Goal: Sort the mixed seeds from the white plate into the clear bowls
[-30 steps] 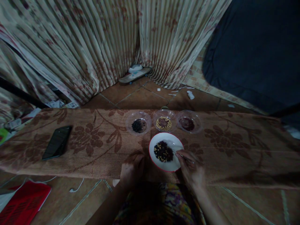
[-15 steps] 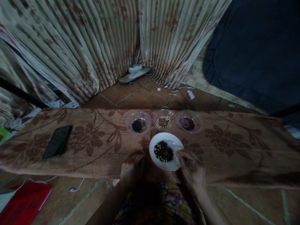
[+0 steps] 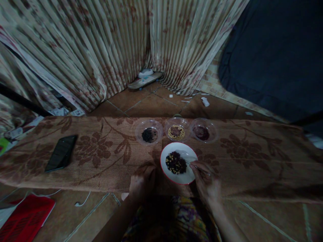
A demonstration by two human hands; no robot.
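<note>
Almost nothing has moved since the earlier frame: the right hand (image 3: 207,181) keeps its place over the right side of the red-rimmed white bowl (image 3: 185,149), gripping what look like metal tweezers (image 3: 188,163), their tips at the edge of the mixed bean pile (image 3: 176,163). That pile, dark beans dotted with yellow, lies in the bowl's left half, near the front of the cloth-covered tabletop (image 3: 101,178). Curled into a loose fist, the left hand (image 3: 142,181) rests just left of the bowl, nothing visible in it. Behind stand three clear plastic cups in a row: left cup (image 3: 158,133) with black beans, middle cup (image 3: 186,127) with yellow beans, right cup (image 3: 212,130) with small dark-red ones. The step in hand seems to be working the tips at the pile; whether they hold a bean is too small to tell. Moving one would call for a light, precise pinch without scattering its neighbours.
</note>
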